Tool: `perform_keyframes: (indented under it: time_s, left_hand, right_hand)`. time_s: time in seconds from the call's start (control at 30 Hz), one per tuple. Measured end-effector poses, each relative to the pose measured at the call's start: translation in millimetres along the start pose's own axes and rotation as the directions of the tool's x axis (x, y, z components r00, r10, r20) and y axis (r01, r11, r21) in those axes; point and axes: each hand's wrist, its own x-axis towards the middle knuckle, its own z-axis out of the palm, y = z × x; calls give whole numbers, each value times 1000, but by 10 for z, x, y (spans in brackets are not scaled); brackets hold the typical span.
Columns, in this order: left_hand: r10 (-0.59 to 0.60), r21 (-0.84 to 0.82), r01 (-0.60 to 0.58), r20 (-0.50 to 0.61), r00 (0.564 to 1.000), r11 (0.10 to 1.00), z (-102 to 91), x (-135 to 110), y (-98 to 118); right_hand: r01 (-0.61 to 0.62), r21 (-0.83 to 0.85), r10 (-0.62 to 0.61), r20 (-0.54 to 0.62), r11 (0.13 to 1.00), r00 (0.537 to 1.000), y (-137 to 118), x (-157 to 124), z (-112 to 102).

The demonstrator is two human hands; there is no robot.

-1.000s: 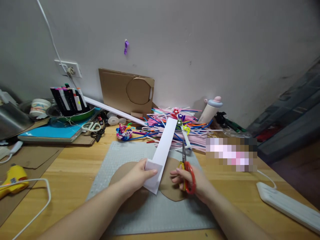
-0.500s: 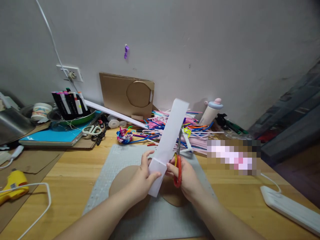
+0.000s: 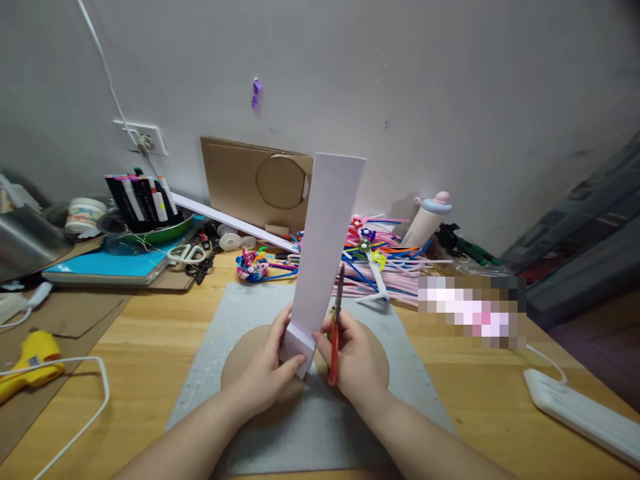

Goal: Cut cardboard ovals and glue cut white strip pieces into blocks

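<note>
Two hands: both the person's own, no one else's in view
Left hand (image 3: 267, 373): thumb and fingers pinched on the folded lower end of the strip (image 3: 327, 233)
Right hand (image 3: 357, 363): clenched through the red handles of the scissors (image 3: 334, 343), fingertips against the strip's edge
Strip position: held upright over the disc (image 3: 240, 353) on the mat (image 3: 235, 313), top end reaching up before the wall
Scissors position: blades pointing up and close together, just beside the strip's right edge; contact with the paper cannot be told
Done, as judged: lower end folded over once; edges look whole, no cut visible
Left, as judged: all cutting, since the blades are not yet about the paper
Count, strips: two, one in hand and a second strip (image 3: 225, 220) lying near the wall
Count, scissors: two pairs, one in hand and white scissors (image 3: 185, 253) on the table (image 3: 140, 347)
Count, cardboard: one disc, one sheet (image 3: 235, 173) with a round cut-out
Count, singles: one glue gun (image 3: 30, 357), one bottle (image 3: 425, 220), one socket bar (image 3: 580, 413)
Count, uncertain: markers (image 3: 140, 200) several, pipe cleaners (image 3: 395, 267) too many to tally
</note>
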Motion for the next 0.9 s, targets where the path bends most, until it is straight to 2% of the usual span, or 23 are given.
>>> perform_keyframes:
  time_s: [0.07,0.17,0.23,0.4,0.63,0.9]
  left_hand:
    - [-43,-26,43,-1,999,999,118,-68,3]
    - [-125,-15,125,-108,986,992,281,-115,20]
    - [-139,-18,138,-155,978,990,331,-101,33]
    - [-131,8,135,-208,969,991,265,-25,53]
    - [-200,77,216,-177,964,973,218,-7,52]
    - [-173,57,182,-140,975,982,220,-6,48]
  right_hand:
    - [-6,50,5,19,999,1000,96,-12,4]
    - [-10,181,0,57,983,998,239,-44,29]
    - [-4,215,-8,56,977,998,295,-69,61]
    - [77,217,-85,28,973,996,333,-69,157]
    - [0,225,-8,38,974,999,368,-14,190]
    - [-110,325,88,82,939,993,262,-55,218]
